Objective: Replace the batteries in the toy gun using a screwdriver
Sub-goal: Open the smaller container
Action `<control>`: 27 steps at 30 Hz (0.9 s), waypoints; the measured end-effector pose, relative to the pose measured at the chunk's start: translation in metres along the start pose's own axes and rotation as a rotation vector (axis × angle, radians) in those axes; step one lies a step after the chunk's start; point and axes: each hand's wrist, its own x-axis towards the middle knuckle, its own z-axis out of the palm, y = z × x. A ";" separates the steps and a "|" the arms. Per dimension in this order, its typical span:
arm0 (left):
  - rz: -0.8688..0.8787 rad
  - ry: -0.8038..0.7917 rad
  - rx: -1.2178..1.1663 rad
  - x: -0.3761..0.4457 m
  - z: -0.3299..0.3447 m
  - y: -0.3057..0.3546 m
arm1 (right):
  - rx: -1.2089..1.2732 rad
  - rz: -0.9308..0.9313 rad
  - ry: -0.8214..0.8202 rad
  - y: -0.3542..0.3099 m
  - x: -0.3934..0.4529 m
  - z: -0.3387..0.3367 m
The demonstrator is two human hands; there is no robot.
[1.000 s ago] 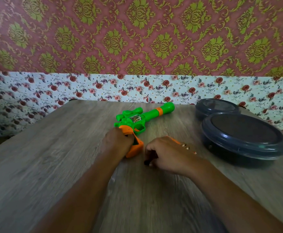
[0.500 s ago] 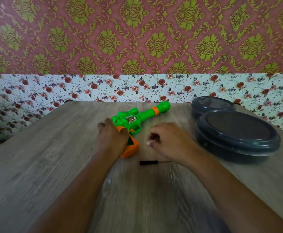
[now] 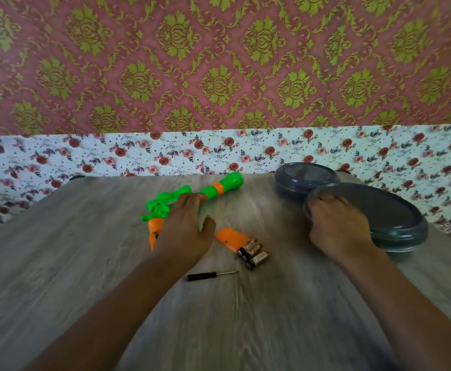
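The green toy gun [image 3: 219, 187] with an orange grip [image 3: 154, 227] lies on the wooden table [image 3: 85, 263], barrel pointing to the far right. My left hand [image 3: 185, 231] rests flat over its body, thumb spread apart on the table. The orange battery cover [image 3: 229, 238] lies loose just right of that hand, and three batteries [image 3: 253, 254] lie against its near end. A small black-handled screwdriver [image 3: 209, 275] lies on the table nearer me. My right hand [image 3: 336, 226] grips the left rim of the large dark round container's lid [image 3: 395, 212], fingers curled over the edge.
A second, smaller dark round container [image 3: 304, 175] stands behind the large one at the table's far right. Flowered wallpaper runs along the table's far edge. Bare wood lies to the left and near me.
My right hand has left the spot beside the gun and moved right onto the large container's lid. The cover and batteries now lie uncovered. My left hand slid up over the gun's body.
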 end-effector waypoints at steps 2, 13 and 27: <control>0.064 -0.092 0.028 0.009 0.008 0.011 | -0.025 0.032 0.007 0.012 0.001 0.003; 0.275 -0.395 0.176 0.103 0.108 0.082 | -0.019 0.070 0.073 0.015 0.007 0.032; 0.367 -0.442 0.428 0.123 0.132 0.074 | 0.095 -0.117 0.219 -0.001 0.014 0.046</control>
